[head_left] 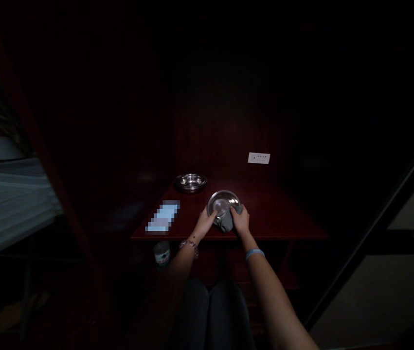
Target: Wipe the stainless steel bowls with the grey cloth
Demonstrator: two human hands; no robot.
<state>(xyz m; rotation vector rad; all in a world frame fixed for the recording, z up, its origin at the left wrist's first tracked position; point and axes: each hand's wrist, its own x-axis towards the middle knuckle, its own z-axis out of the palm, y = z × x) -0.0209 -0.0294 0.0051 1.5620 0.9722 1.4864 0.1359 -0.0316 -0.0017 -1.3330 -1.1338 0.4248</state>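
A shiny round metal plate point(220, 203) is tilted toward me over the front part of a dark red desk point(265, 214). My left hand point(205, 222) grips its left rim, thumb on the inner face. On the right side, my right hand point(242, 219) is closed on a grey cloth point(227, 221), which lies against the lower right of the plate. The fingers behind the plate are hidden. Farther back on the left, more metal dishes point(191, 183) sit on the desk, apparently stacked.
A blurred-out, bright flat rectangle point(163, 217) lies at the desk's left. Below the front edge stands a container with a pale label point(162, 253). A white socket panel point(259, 158) is on the back wall. Dark panels rise on both sides.
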